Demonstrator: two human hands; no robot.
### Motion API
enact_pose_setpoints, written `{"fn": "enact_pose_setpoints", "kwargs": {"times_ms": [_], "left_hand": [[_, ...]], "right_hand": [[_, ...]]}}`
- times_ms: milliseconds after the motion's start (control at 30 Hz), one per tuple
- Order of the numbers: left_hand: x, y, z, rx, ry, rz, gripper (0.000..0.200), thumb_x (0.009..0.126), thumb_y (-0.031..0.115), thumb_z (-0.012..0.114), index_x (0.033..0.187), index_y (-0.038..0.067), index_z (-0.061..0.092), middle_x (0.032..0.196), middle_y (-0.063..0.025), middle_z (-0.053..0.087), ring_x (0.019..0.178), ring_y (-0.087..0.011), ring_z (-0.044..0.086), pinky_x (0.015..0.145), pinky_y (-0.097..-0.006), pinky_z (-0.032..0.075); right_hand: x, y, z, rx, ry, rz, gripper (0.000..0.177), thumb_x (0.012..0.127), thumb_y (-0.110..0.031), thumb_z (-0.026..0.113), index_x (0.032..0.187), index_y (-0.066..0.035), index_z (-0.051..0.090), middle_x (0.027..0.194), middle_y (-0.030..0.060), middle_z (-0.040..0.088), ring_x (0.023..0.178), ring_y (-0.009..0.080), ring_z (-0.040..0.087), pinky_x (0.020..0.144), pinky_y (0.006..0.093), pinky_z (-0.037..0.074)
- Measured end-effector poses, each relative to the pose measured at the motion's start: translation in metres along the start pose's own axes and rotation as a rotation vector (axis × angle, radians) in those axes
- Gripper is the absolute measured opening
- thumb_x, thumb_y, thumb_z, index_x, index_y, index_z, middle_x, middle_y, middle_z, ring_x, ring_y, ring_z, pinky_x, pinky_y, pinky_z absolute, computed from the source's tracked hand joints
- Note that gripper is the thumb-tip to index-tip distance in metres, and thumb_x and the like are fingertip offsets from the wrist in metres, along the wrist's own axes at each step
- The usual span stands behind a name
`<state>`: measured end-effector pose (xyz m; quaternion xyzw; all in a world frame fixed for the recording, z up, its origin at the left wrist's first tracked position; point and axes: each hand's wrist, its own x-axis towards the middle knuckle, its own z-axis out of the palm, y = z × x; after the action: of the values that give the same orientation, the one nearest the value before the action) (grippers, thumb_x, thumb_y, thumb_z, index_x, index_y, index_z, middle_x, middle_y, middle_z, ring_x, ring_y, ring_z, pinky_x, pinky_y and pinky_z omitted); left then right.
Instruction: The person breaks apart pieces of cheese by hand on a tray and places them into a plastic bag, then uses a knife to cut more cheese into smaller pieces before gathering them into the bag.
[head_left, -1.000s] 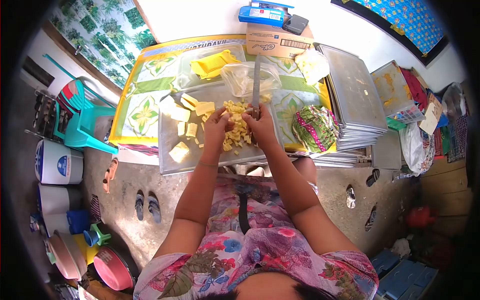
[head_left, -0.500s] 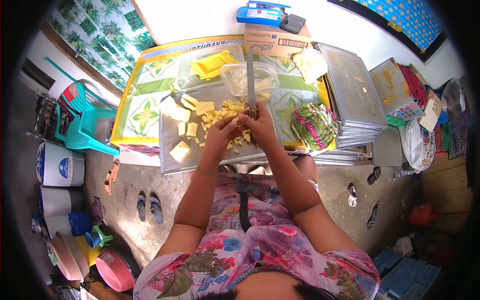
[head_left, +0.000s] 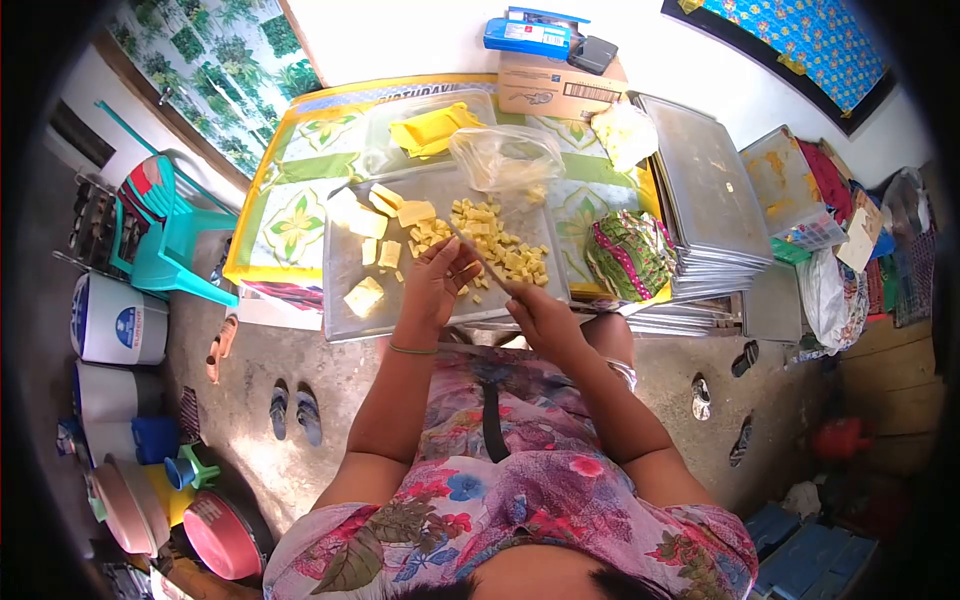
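Observation:
My right hand [head_left: 543,320] is closed round the handle of a knife [head_left: 482,258], whose blade slants up to the left over the tray. Near the blade's far end is my left hand [head_left: 436,284], its fingers curled; whether they grip anything is unclear. Small yellow cubes [head_left: 512,262] lie in a heap on the metal tray [head_left: 345,315], beyond and between my hands. Larger yellow blocks [head_left: 416,212] and pieces rest on the tray's left part. A clear plastic bag [head_left: 507,158] lies at its back edge.
Behind the tray, a clear container holds a yellow item [head_left: 434,130]. A cardboard box [head_left: 560,88] stands at the back. To the right are a green patterned cloth bundle [head_left: 630,255] and stacked metal trays [head_left: 705,180]. A teal chair [head_left: 180,255] stands left.
The knife has swung from upright to slanting left. My right hand has moved right and toward me, and my left hand has shifted slightly left, apart from it. More cubes show.

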<state>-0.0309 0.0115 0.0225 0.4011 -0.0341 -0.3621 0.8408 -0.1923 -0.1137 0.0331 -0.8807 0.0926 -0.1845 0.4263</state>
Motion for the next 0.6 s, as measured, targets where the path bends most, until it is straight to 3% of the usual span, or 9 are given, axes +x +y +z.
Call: {"fn": "enact_pose_setpoints", "kwargs": {"times_ms": [167,600], "left_hand": [[-0.006,0.001,0.006,0.039,-0.015,0.039,0.017,0.092,0.019,0.056,0.100,0.005,0.062,0.098,-0.0098,0.066,0.088,-0.0199,0.064,0.075,-0.0338,0.054],[-0.015,0.004,0.013,0.069,-0.001,0.076,0.017,0.093,0.019,0.054,0.099,0.005,0.062,0.098,-0.0097,0.066,0.088,-0.0188,0.064,0.076,-0.0342,0.054]], "right_hand": [[-0.012,-0.003,-0.003,-0.092,-0.008,-0.015,0.032,0.091,-0.023,0.053,0.122,-0.015,0.053,0.092,0.0135,0.061,0.079,0.0336,0.061,0.065,0.0422,0.049],[-0.021,-0.002,-0.007,-0.147,-0.008,-0.016,0.031,0.092,-0.023,0.052,0.123,-0.016,0.052,0.091,0.0118,0.061,0.073,0.0333,0.061,0.061,0.0425,0.049]]}}
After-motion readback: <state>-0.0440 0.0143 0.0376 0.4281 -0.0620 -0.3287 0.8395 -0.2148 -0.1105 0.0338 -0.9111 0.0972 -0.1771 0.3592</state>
